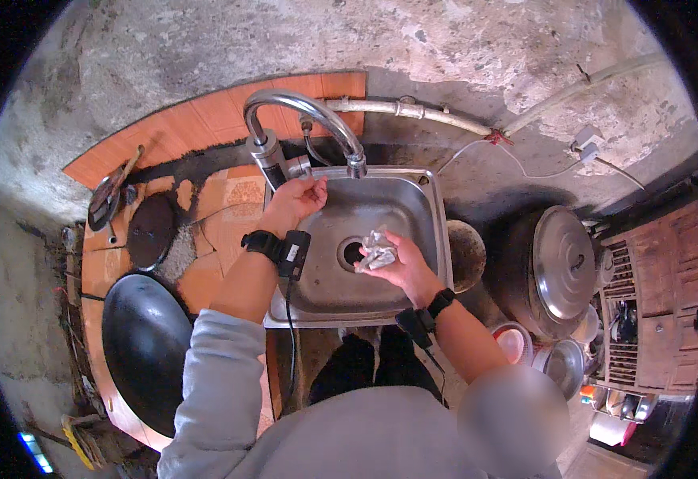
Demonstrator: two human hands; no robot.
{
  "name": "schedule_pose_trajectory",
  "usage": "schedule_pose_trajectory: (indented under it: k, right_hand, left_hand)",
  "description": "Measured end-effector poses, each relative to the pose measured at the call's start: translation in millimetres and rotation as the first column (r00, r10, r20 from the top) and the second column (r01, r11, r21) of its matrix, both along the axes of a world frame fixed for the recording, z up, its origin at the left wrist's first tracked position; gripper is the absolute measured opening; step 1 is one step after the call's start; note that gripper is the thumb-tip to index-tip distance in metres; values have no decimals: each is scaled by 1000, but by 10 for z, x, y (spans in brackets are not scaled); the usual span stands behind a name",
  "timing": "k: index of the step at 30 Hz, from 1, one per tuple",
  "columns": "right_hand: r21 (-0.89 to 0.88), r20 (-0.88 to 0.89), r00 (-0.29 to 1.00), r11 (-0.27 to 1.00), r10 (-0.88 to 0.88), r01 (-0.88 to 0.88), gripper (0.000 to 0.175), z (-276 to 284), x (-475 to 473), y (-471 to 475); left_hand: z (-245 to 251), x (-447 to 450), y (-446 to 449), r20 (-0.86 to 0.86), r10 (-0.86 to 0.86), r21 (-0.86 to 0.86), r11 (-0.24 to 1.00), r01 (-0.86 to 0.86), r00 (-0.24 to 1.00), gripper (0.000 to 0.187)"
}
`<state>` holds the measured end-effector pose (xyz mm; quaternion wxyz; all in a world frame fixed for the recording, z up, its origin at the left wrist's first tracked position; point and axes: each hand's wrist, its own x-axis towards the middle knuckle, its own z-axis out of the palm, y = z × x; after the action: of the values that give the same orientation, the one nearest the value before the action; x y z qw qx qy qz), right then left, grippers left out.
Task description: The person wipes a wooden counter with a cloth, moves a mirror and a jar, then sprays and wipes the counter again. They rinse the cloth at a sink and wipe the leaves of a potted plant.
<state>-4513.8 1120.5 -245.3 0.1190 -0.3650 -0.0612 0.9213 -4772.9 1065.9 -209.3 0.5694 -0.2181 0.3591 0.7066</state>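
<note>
In front of me is a stainless steel sink (349, 293) with a round drain (352, 252) in its floor. My left hand (298, 200) is over the sink's left rim with its fingers curled, right beside the lever (300, 166) of the faucet (307, 108). Whether it touches the lever cannot be told. My right hand (407, 263) holds a crumpled, shiny, whitish cloth or wrapper (378, 251) above the basin, just right of the drain. The faucet's chrome spout curves over the back of the sink, and no water stream shows.
A large black wok (145, 347) lies on the tiled counter (205, 287) at left, near a dark round lid (152, 230). To the right stand a brown bucket (466, 254) and a big pot with a metal lid (564, 263). Basins (558, 368) sit below it, by a wooden cabinet (660, 305).
</note>
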Motion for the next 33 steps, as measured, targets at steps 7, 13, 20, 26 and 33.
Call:
schedule_pose_trajectory:
  k: [7, 13, 20, 26, 33]
  right_hand:
    - [933, 79, 955, 316, 287, -173, 33, 166, -184, 11]
    - [927, 208, 944, 256, 256, -273, 30, 352, -293, 41]
    - [861, -19, 948, 487, 318, -146, 21, 181, -362, 90]
    - [569, -257, 950, 822, 177, 1, 18, -114, -559, 108]
    - [590, -308, 946, 799, 95, 112, 33, -72, -531, 44]
  left_hand:
    - [-32, -73, -14, 104, 23, 149, 988, -38, 994, 15]
    - [-22, -53, 29, -100, -42, -34, 999, 39, 994, 16]
    - [-22, 23, 35, -152, -53, -115, 993, 36, 987, 14]
    - [-1, 101, 5, -151, -14, -108, 994, -2, 988, 14]
    - [-159, 101, 14, -282, -32, -129, 992, -5, 959, 13]
